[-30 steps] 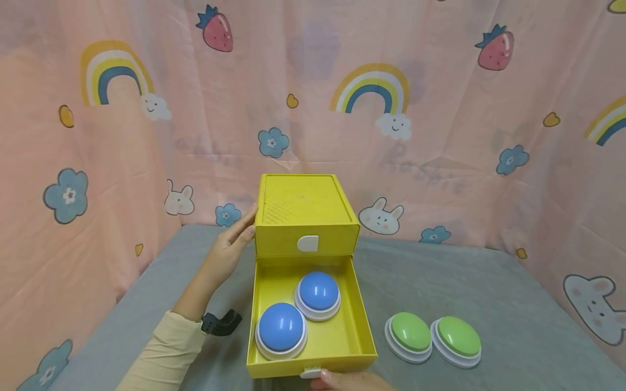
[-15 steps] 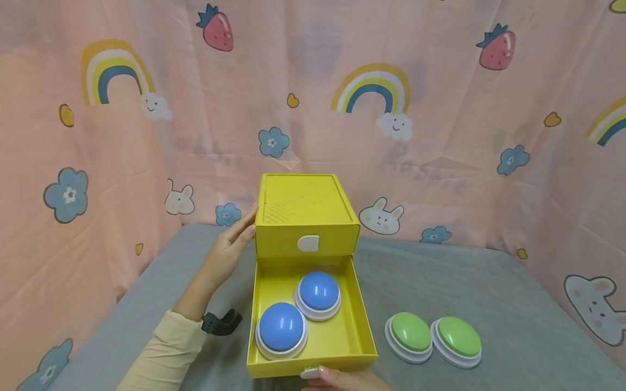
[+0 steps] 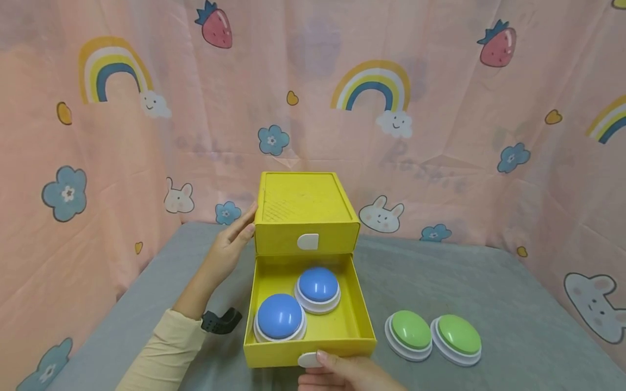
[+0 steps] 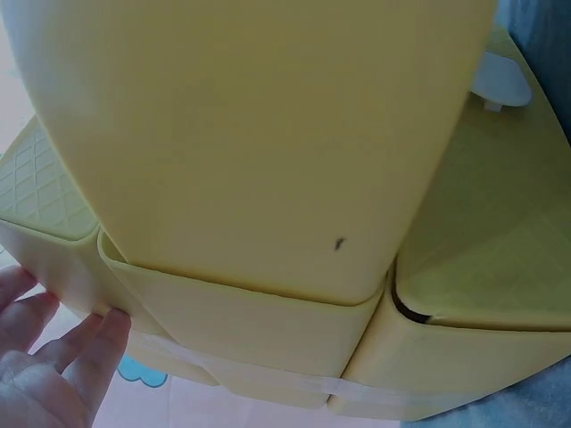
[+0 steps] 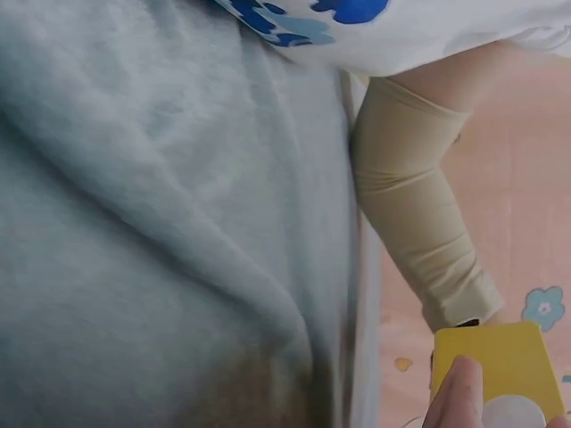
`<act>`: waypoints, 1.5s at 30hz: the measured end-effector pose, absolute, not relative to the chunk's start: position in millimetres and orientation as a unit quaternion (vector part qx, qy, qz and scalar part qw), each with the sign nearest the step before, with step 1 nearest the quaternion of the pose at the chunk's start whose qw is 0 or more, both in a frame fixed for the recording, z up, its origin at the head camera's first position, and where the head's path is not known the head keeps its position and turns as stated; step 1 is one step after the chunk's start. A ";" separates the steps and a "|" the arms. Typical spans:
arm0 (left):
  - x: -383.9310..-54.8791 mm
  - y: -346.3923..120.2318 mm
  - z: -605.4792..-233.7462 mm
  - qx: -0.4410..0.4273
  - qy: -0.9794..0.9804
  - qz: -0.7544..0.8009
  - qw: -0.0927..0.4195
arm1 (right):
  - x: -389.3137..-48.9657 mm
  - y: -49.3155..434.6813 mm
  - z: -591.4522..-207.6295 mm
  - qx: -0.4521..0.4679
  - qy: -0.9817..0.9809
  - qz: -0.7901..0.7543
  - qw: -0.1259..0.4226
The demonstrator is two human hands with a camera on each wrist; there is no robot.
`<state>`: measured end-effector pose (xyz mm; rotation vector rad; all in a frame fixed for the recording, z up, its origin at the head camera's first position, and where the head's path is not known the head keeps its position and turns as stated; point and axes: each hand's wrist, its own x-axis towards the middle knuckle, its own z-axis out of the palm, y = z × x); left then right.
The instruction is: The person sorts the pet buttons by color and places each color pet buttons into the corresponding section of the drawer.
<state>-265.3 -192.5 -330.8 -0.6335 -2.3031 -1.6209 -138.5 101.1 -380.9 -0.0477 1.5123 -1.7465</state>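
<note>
In the head view, a yellow drawer box (image 3: 307, 198) stands at the middle of the table with its lower drawer (image 3: 337, 326) pulled far out. Two blue dome push buttons, one nearer (image 3: 280, 316) and one farther (image 3: 318, 285), sit on white bases inside that drawer. My left hand (image 3: 227, 252) rests with fairly straight fingers against the box's left side; its fingertips (image 4: 111, 325) touch the yellow wall in the left wrist view. At the drawer front, my right hand (image 3: 349, 372) pinches the white drawer handle (image 3: 308, 359), thumb on it and other fingers below, partly hidden.
Two green dome push buttons, one left (image 3: 409, 331) and one right (image 3: 457, 335), lie side by side on the grey cloth (image 3: 518, 304), right of the drawer. A printed pink curtain (image 3: 313, 43) closes off the back and sides. A dark band (image 3: 221, 321) circles my left wrist.
The drawer's front edge has risen, with more of its front face showing, and the blue buttons shift with it. My right hand has moved up with the handle. My left hand stays put.
</note>
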 end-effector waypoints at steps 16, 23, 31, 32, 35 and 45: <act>-264.4 -193.3 -329.6 -0.202 -0.798 -0.554 0.123 | -162.9 89.5 -358.6 0.007 0.571 -0.737 0.361; -263.5 -193.4 -329.6 -0.204 -0.796 -0.556 0.126 | -178.6 84.1 -355.2 0.013 0.557 -0.757 0.341; -264.4 -193.4 -329.3 -0.194 -0.804 -0.549 0.123 | -195.9 79.8 -350.6 0.031 0.539 -0.776 0.327; -264.5 -193.1 -329.1 -0.194 -0.804 -0.549 0.122 | -198.3 79.2 -350.3 0.035 0.537 -0.778 0.323; -265.2 -193.1 -329.0 -0.192 -0.802 -0.553 0.123 | -205.6 76.7 -350.4 0.048 0.532 -0.786 0.310; -265.6 -194.2 -329.3 -0.192 -0.798 -0.560 0.118 | -222.9 66.3 -353.4 0.060 0.520 -0.803 0.285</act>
